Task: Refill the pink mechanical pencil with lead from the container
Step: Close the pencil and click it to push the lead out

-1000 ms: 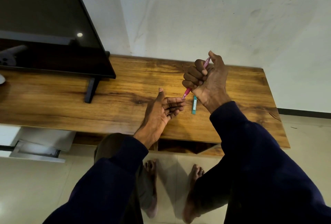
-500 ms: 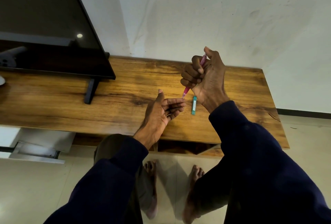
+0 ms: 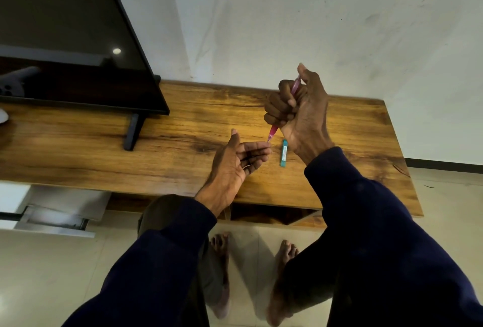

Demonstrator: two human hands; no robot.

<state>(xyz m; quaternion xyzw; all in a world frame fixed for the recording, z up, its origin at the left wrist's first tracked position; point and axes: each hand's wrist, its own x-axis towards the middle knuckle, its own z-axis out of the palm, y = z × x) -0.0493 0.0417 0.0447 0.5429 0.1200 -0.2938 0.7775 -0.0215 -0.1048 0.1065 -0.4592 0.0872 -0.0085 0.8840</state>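
— How far along are you?

— Near the end, I'd judge. My right hand is fisted round the pencil, thumb set on its top end, tip aimed down. My left hand lies open just under that tip, palm up, fingers loosely spread and gripping nothing I can make out. The tip nearly meets my fingertips.

— So the lead's in?

— I can't tell. No lead shows at the tip; it would be too thin to see from here. It looks like I'm clicking to feed it through, which would leave only checking that it comes out.

— And the container?

— It's the teal one, flat on the table, just beside my right wrist, untouched by either hand.

— What does it say?

— There's a pale label strip along it, but the print is too small to read. No brand visible on the pencil either.
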